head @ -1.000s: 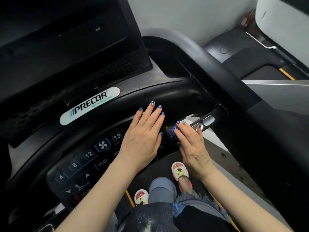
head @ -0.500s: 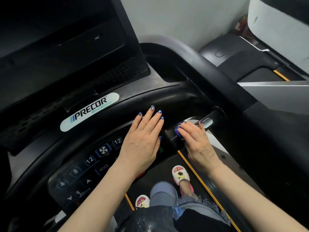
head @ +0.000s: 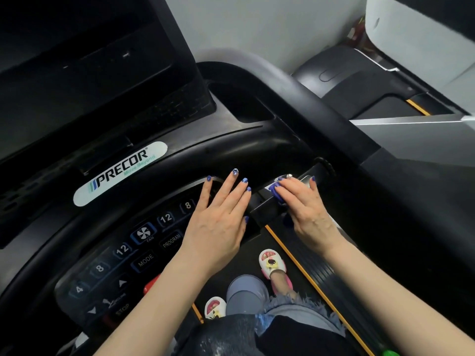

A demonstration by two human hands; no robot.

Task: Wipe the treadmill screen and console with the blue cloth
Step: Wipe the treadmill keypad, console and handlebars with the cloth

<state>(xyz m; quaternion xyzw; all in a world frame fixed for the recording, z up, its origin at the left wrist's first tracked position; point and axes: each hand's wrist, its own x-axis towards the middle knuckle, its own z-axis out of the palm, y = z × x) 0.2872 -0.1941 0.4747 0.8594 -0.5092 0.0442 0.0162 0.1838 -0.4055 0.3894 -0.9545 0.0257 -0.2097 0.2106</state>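
Blue cloth, pinched under the right hand, is sliding farther along the handlebar; left hand is staying flat, fingers straight, on the console.

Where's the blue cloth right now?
In the head view, right of centre: the blue cloth is bunched under the right hand on the handlebar grip, beside the left hand.

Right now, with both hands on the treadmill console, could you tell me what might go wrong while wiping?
1. The left hand lies flat on the keypad, beside the PROGRAM key; leaning on it might press a key while the feet are on the belt.
2. The blue cloth is bunched small under the right hand on the handlebar grip, so it may slip out.
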